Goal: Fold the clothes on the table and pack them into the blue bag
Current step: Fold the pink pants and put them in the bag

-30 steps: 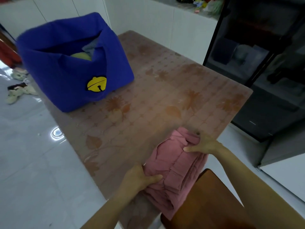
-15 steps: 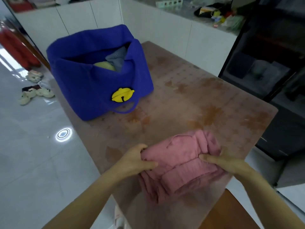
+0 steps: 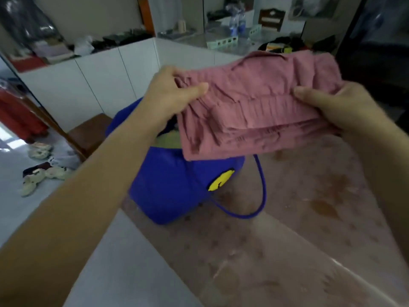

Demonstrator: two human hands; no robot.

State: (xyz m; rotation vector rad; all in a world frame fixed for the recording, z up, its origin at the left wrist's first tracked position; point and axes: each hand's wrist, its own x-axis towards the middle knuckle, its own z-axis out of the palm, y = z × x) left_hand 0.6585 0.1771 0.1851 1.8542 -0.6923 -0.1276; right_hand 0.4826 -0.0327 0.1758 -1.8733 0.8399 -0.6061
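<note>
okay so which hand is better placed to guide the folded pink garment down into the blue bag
Probably the left hand. It grips the pink garment on the side right above the blue bag opening; the right hand holds the other end out over the table.

One folded pink garment (image 3: 254, 111) is being held up by two hands, the left hand (image 3: 174, 94) and the right hand (image 3: 336, 107). One blue bag (image 3: 172, 187) bearing one yellow bell patch (image 3: 220, 180) is being carried by one table (image 3: 298, 229). Two water bottles (image 3: 236, 23) are being seen on the far counter.
</note>
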